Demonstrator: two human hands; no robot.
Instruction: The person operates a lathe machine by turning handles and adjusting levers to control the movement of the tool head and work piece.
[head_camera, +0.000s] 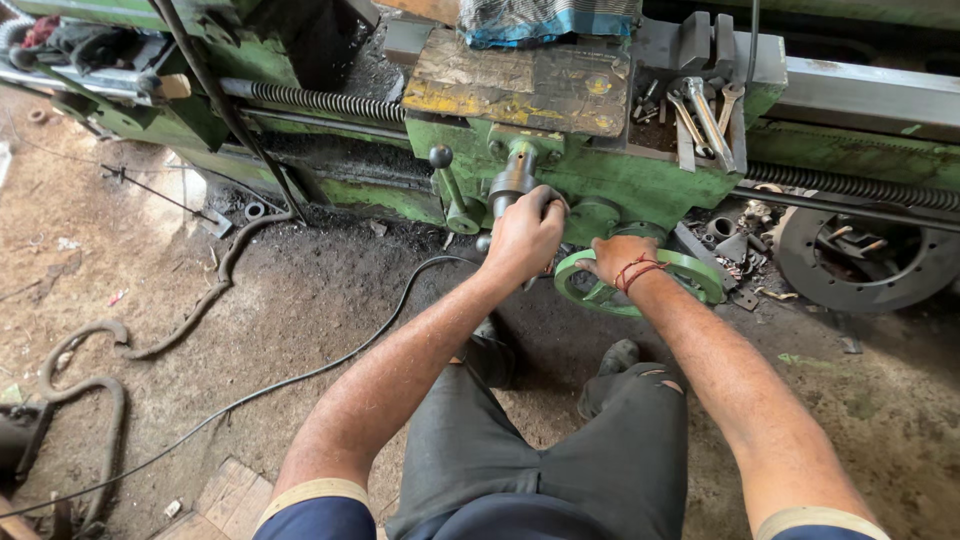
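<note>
Green handwheel (640, 285) on lathe apron (600, 170): our right hand (612, 258) clenched on rim. Our left hand (525, 235) wrapped around black lever handle (512, 180). Wrenches (700, 115) above.

Lathe carriage (570, 150): far centre. On its top, a folded cloth (545, 20); at its right, wrenches (705, 115) in a recess. On its near face: ball-ended lever (448, 185) at left, crank handle (515, 175) under the left hand (525, 235), handwheel (640, 280) under the right hand (612, 258). Lead screw (310, 100): left of carriage. Round flange (865, 255): on the floor, right. Cable (300, 375) and hose (90, 370): floor, near left.
</note>
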